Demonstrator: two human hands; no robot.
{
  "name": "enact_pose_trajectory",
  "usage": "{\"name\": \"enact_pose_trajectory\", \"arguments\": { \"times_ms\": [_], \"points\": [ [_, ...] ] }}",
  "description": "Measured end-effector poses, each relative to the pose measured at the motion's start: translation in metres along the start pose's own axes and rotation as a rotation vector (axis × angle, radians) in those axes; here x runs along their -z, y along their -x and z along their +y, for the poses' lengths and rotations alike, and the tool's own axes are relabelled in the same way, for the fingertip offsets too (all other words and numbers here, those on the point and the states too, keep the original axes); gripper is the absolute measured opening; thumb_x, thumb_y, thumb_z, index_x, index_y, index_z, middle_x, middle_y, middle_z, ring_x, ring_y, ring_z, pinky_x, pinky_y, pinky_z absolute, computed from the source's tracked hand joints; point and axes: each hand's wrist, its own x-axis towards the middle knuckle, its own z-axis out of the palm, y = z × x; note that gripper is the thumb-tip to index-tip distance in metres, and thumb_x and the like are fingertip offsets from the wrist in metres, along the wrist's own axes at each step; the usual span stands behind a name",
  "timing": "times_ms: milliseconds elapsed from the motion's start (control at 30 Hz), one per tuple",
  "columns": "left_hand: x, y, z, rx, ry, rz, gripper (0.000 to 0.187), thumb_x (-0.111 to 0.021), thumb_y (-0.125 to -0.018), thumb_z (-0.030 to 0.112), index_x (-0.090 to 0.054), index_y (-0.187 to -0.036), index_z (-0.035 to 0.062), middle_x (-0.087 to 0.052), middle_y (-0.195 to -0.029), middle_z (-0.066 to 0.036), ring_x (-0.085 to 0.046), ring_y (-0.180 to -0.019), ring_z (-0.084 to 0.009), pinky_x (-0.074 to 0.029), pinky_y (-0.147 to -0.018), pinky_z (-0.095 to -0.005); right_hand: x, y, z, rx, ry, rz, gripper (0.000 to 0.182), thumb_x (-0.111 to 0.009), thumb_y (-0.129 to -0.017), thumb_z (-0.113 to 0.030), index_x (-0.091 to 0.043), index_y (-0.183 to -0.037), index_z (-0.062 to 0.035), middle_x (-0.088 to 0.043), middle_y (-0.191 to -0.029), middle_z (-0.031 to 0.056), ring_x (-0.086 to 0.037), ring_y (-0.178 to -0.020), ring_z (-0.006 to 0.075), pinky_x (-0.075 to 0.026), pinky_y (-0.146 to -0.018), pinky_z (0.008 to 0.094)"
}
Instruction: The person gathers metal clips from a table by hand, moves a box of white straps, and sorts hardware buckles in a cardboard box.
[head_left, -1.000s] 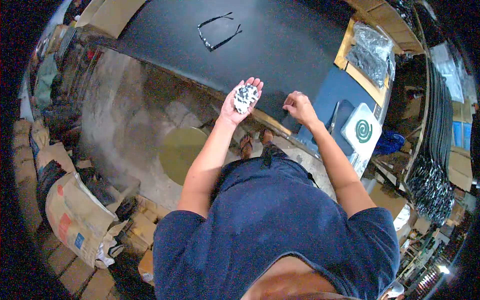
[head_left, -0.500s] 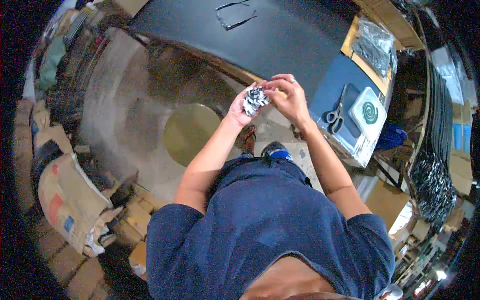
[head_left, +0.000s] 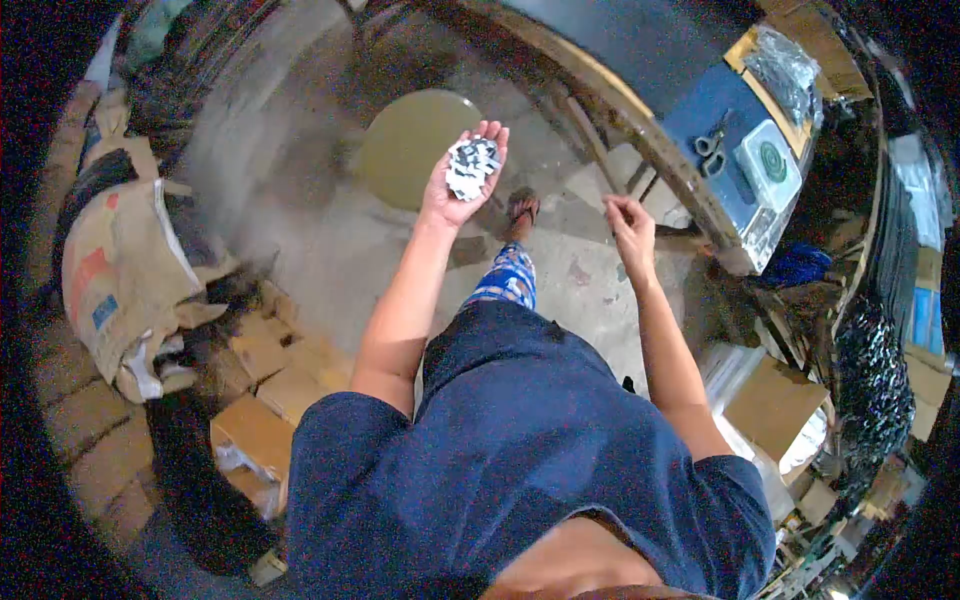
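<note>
A pile of small black and white pieces [head_left: 471, 168] lies in the upturned palm of my left hand [head_left: 455, 200], whose fingers curl up beside it. Well to the right and apart from the pile, my right hand [head_left: 630, 225] is raised with its fingers drawn together. Whatever its fingertips hold, if anything, is too small to name. Both hands are over the floor, to the left of the table.
On the table [head_left: 590, 75] at the upper right are scissors [head_left: 711, 148], a clear-lidded container [head_left: 768, 165] and plastic wrap [head_left: 785, 65]. A round greenish disc [head_left: 410, 150] is on the floor ahead. Sacks [head_left: 130, 280] and cardboard boxes [head_left: 245, 435] stand left.
My right hand has moved away from the pile to the right. My left hand has shifted left and up with the pieces. The view has turned, the table now farther right, and one leg has stepped forward.
</note>
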Motion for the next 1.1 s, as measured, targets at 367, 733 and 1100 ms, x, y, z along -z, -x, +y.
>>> {"name": "enact_pose_trajectory", "arguments": {
  "times_ms": [367,733,1100],
  "points": [
    [0.029,0.213,0.058,-0.371,0.137,-0.116,0.028,-0.038,-0.091,0.015,-0.054,-0.109,0.0009,-0.054,-0.115,-0.014,-0.044,-0.117,-0.0271,-0.039,-0.096,-0.0408,-0.021,0.172,0.159,-0.251,0.571,-0.487,0.023,-0.061,-0.071,-0.024,-0.067,-0.079,-0.004,-0.064,-0.068,0.0117,-0.06,-0.064,0.0152,-0.046,-0.061,0.0293],
    [0.096,0.426,0.125,-0.735,0.153,-0.575,0.031,-0.044,-0.085,0.012,-0.052,-0.112,-0.0015,-0.051,-0.119,-0.016,-0.046,-0.114,-0.0275,-0.038,-0.097,-0.0388,-0.091,0.105,0.255,-0.271,0.622,-0.864,0.024,-0.068,-0.069,-0.019,-0.06,-0.081,-0.0001,-0.06,-0.068,0.006,-0.056,-0.056,0.0154,-0.046,-0.046,0.0292],
    [0.125,0.592,0.157,-1.303,0.351,-0.461,0.035,-0.037,-0.087,0.013,-0.045,-0.118,-0.0013,-0.049,-0.121,-0.017,-0.046,-0.113,-0.0314,-0.039,-0.095,-0.0456,-0.213,0.105,0.044,-0.588,0.102,-1.102,0.024,-0.059,-0.079,-0.02,-0.059,-0.094,-0.0003,-0.059,-0.073,0.0077,-0.06,-0.062,0.0172,-0.05,-0.05,0.0295]
  ]
}}
